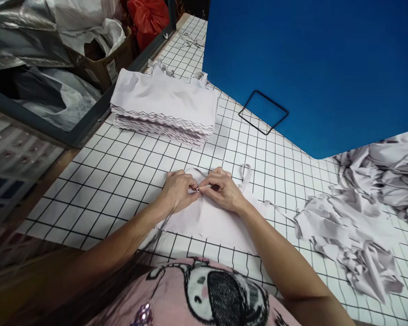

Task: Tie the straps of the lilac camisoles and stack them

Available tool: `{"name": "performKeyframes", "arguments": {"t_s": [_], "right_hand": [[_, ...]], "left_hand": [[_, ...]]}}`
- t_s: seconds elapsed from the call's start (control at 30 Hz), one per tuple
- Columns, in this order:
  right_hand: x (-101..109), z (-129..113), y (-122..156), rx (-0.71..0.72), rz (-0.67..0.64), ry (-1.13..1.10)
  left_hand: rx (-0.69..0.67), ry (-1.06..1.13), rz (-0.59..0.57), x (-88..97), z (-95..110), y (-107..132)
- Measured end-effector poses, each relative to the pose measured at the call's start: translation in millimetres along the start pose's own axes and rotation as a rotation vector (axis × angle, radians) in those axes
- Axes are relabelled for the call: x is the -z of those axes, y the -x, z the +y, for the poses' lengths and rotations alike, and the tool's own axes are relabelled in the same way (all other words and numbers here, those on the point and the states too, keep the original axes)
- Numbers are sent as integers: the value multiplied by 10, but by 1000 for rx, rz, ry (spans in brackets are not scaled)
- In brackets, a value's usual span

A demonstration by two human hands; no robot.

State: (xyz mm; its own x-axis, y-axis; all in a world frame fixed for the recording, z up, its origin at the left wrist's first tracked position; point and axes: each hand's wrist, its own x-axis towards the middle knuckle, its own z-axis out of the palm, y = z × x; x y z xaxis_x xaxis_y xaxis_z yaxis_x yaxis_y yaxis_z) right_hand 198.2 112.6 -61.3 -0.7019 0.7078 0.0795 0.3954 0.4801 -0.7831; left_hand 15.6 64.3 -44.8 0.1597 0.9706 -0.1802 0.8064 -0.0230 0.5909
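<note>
A pale, whitish garment with thin straps (204, 222), looking like a camisole top, lies spread on the table in front of me. My left hand (178, 190) pinches its upper edge, thumb against fingers. Close beside it, almost touching, my right hand (224, 188) pinches the same edge near a small light bit at the fingertips, too small to make out. One strap loop (245, 174) sticks up past my right hand. Both forearms rest over the lower sides of the cloth.
A neat stack of folded pale garments (166, 99) sits beyond my hands. Loose crumpled ones (350, 226) heap at the right. A large blue panel (309, 68) and a thin black rectangular outline (272, 101) are at the back. Left, a dark shelf frame (104, 102) borders a cardboard box (119, 56).
</note>
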Motion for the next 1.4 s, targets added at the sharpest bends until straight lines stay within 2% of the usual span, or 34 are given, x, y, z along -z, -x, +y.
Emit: {"name": "performKeyframes", "arguments": {"t_s": [0.43,0.57,0.73,0.87,0.97,1.13,1.27,1.4], "right_hand": [[38,-6,2,37,-38,67],[123,-35,-17,107,-107,208],[247,-113,-102,218,-264,411],[354,-129,-192,229,-318,490],[483,-109,-254,187,-226,532],[646,-35,-389,113,29,507],[575,91,-585,43,183,307],[394,224,-780,-22,216,82]], "left_hand": [[11,25,-5,-21,-31,-4],[-6,19,-9,-35,-60,-16],[-33,-2,-19,-26,-77,-28],[-18,13,-31,-13,-71,-25],[-8,46,-31,-8,-70,-19],[-15,53,-28,-17,-95,-12],[-32,39,-47,-9,-108,-16],[-38,7,-61,18,-86,-11]]}}
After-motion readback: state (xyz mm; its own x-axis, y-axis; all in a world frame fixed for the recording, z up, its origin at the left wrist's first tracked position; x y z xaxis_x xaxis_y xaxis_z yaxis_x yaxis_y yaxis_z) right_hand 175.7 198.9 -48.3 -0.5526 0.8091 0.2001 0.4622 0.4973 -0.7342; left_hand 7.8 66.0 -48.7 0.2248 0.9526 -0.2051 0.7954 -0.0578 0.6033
